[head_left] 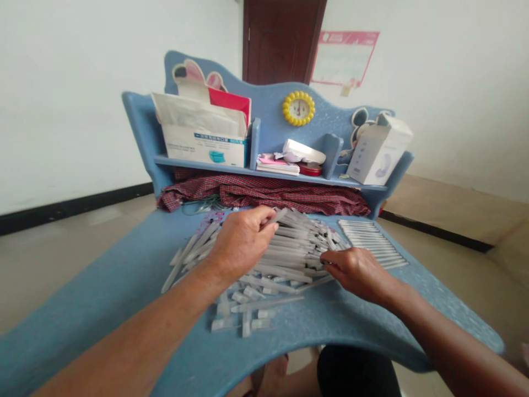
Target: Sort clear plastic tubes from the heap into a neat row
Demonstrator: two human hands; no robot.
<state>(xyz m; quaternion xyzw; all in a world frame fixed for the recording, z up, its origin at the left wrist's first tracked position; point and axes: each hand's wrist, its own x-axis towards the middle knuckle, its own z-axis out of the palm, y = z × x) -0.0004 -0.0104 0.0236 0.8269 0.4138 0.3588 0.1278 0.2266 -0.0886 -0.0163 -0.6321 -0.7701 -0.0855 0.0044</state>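
Observation:
A loose pile of grey plastic sticks [285,253] lies in the middle of a blue desk [124,286]. My left hand [242,240] rests on the pile's left side, fingers pinched on one grey stick [278,216] that points up and to the right. My right hand [357,271] lies at the pile's right edge, fingers curled down on the sticks; what it grips is hidden. Several short grey caps [243,317] lie scattered at the pile's near edge. A neat row of sticks [372,242] lies side by side at the right.
A red checked cloth [264,194] lies under the desk's shelf. On the shelf stand a white box with papers [204,132], a stack of small items [289,160], a white carton [380,149] and a yellow clock [298,108]. A brown door [281,38] is behind.

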